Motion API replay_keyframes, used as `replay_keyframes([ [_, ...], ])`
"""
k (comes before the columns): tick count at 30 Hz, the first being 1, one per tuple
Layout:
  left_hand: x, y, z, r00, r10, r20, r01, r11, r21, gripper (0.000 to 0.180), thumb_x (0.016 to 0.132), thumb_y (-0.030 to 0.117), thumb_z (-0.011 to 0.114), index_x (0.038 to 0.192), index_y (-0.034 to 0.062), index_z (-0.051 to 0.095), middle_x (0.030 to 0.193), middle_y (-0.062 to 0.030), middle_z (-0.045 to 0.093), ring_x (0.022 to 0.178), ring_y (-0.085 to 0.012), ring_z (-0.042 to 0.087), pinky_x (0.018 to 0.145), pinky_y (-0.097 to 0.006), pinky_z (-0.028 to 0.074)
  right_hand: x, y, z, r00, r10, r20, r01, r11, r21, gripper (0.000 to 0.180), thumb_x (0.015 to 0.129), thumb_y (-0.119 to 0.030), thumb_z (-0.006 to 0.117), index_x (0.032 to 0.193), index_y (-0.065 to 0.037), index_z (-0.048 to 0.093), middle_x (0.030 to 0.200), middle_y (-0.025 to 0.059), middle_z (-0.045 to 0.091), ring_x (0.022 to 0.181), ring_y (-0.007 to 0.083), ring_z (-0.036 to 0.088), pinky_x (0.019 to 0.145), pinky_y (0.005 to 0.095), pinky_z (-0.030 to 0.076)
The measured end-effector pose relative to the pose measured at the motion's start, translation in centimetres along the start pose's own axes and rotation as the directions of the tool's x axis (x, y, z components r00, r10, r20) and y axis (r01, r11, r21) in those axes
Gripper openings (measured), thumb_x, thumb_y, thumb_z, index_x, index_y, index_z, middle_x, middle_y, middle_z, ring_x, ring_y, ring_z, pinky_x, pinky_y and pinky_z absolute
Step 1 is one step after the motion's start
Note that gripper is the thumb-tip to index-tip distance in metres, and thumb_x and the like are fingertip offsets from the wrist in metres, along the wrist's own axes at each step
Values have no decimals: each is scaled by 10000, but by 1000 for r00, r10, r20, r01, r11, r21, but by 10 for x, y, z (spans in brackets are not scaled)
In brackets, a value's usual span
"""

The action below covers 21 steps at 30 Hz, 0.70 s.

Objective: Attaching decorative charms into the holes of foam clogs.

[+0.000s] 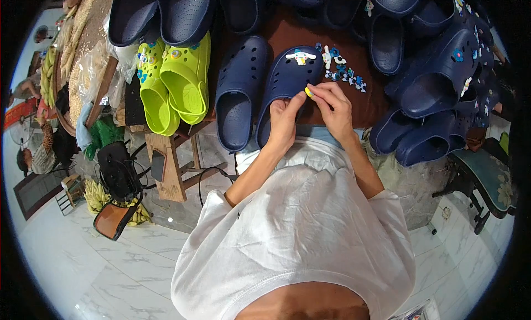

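1. Read the clock from the small yellow piece (pixel 308 91), with 12 pointing away from you; it sits at the near right edge of the navy clog (pixel 279 79).
2. Your right hand (pixel 336 112), at 4 o'clock, has thumb and forefinger closed in a narrow pinch on that piece. Keep the pinch light and near its edge, so you can see which way it faces.
3. Your left hand (pixel 283 123), at 7, lies over the clog's opening, thumb tip just beside the piece. I cannot tell how its other fingers are set, since they are hidden; a firm backing under the upper would probably serve best.
4. The white charm (pixel 301 56), at 12 on the toe, makes a fair guide for facing and spacing. Avoid knocking it.
5. Loose charms (pixel 345 76) lie at 2 on the brown cover (pixel 362 107); lift your right wrist clear, or they may scatter.
6. The matching clog (pixel 238 82), at 9, shows bare holes. Keep your left elbow from nudging it.
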<state>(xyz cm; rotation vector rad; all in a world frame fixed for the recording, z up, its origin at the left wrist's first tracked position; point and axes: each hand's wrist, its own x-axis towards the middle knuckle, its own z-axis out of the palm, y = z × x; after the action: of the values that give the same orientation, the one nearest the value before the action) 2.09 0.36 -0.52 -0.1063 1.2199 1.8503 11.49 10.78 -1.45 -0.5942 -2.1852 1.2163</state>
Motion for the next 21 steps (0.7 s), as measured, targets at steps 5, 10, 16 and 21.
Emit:
replay_keyframes([
  [5,0,-6,6,993,106,50,-109,993,53,218,840,41,661,1036,-31,597,999,-57,637,850,-69,584,723,-198,450,-3,-1,5,998,-58,-37,55,994,-93,309,799,43,642,1088,-61,677,916,84,595,813,193,613,705,288,492],
  [10,2,-12,8,995,82,-63,-72,987,141,160,814,36,673,945,-36,618,919,-65,649,779,-73,599,654,-212,468,-3,0,0,979,194,66,-204,946,252,248,887,-3,585,1125,-21,652,925,31,604,854,118,600,736,253,500],
  [16,-2,-23,11,984,147,-103,-137,986,92,151,803,29,672,912,-57,613,893,-69,652,762,-105,615,650,-216,479,-6,13,-3,730,560,393,-655,408,636,247,924,-129,593,1149,-26,586,1027,50,619,952,121,601,817,267,517],
  [21,-1,-25,7,989,121,-80,-108,984,142,160,810,29,666,933,-60,613,900,-67,651,768,-103,612,668,-217,478,1,15,-8,623,599,503,-737,234,634,203,914,-134,608,1086,-40,557,1049,70,624,961,148,615,845,306,530],
])
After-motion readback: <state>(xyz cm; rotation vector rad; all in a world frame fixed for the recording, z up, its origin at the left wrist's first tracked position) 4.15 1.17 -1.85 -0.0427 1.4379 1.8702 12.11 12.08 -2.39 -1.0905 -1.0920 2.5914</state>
